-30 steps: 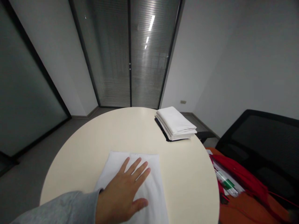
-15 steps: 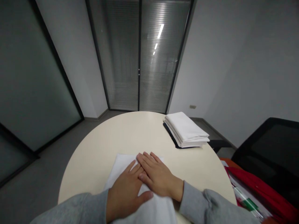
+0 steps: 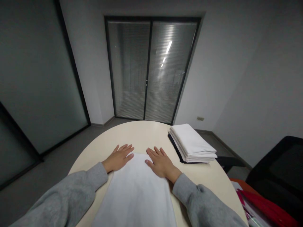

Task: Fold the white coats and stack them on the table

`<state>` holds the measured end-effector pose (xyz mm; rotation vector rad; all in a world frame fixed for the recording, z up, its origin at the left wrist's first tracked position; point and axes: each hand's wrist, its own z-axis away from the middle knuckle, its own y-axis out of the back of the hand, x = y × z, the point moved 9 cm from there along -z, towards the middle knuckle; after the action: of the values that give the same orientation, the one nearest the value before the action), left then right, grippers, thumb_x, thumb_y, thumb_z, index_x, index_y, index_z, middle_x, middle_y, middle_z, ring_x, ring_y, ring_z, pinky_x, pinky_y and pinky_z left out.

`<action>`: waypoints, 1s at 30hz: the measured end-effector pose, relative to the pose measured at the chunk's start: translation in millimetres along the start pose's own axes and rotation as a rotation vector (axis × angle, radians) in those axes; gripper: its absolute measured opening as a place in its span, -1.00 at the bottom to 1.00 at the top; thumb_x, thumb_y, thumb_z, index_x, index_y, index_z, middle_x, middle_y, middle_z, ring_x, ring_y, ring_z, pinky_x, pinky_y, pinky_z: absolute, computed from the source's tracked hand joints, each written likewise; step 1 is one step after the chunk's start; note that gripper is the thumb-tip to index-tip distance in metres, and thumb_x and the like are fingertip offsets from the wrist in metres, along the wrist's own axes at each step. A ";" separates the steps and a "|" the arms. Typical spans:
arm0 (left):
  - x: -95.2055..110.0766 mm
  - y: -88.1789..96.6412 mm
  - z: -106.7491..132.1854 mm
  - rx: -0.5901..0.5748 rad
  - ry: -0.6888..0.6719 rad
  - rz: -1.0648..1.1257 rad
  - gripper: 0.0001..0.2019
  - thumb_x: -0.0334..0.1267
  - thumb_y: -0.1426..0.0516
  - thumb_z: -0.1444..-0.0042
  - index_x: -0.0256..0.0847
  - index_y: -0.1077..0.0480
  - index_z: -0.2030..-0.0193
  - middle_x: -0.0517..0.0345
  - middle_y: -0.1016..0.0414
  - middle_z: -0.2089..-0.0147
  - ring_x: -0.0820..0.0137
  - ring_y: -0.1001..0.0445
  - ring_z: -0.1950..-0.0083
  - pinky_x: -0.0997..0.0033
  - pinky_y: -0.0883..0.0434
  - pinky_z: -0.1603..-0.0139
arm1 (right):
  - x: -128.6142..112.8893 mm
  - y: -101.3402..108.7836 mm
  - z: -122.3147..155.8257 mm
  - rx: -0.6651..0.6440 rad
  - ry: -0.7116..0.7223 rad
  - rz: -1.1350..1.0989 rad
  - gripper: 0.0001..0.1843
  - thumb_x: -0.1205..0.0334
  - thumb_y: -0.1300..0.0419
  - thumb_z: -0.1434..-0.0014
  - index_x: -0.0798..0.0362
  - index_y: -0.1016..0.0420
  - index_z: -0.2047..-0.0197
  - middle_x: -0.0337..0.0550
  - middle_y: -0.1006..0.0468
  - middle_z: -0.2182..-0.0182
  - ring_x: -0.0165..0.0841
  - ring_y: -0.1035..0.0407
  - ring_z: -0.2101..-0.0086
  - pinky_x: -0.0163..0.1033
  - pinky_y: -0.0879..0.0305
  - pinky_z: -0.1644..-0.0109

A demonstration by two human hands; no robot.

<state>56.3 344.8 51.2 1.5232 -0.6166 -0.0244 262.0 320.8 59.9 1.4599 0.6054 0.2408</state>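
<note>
1. The person is sitting at a round cream table (image 3: 142, 135), and a white cloth (image 3: 136, 192) is lying flat on it, running from the near edge toward the middle of the table.
2. The left hand (image 3: 119, 157) is resting palm down at the far left corner of the cloth — the fingers are stretched out and lying close together, holding nothing, only pressing on the cloth edge and the table beside it.
3. The right hand (image 3: 161, 162) is lying flat at the far right corner of the same cloth, also open with fingers extended, and it is gripping nothing.
4. The two hands are lying apart from each other, with the far edge of the cloth showing between them.
5. Both arms are wearing grey sleeves (image 3: 71, 194), and these are coming in along the left and right sides of the cloth.
6. A stack of folded white cloths (image 3: 193, 143) is sitting at the far right edge of the table, well apart from the hands; something dark is lying under the stack — I cannot tell what it is.
7. Off the right edge of the table, a black chair (image 3: 281, 176) is standing, and a red thing (image 3: 267, 211) is lying in front of it.
8. Behind the table, a door with closed blinds (image 3: 149, 69) is reflecting ceiling lights.
</note>
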 end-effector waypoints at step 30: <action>5.4 11.2 23.4 0.030 0.235 1.484 -0.28 -0.19 -0.42 0.03 -0.08 -0.33 -0.29 -0.06 -0.33 -0.33 0.13 -0.45 -0.24 0.22 -0.42 -0.20 | 38.7 27.9 -1.1 0.440 -0.314 0.002 -0.68 0.04 -0.03 -0.45 0.05 -0.51 0.13 -0.04 -0.58 0.13 -0.16 -0.36 0.06 -0.11 -0.13 -0.03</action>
<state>47.8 322.1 61.9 0.7684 -1.4017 1.2615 299.2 344.6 77.8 1.8758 0.4130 -0.1310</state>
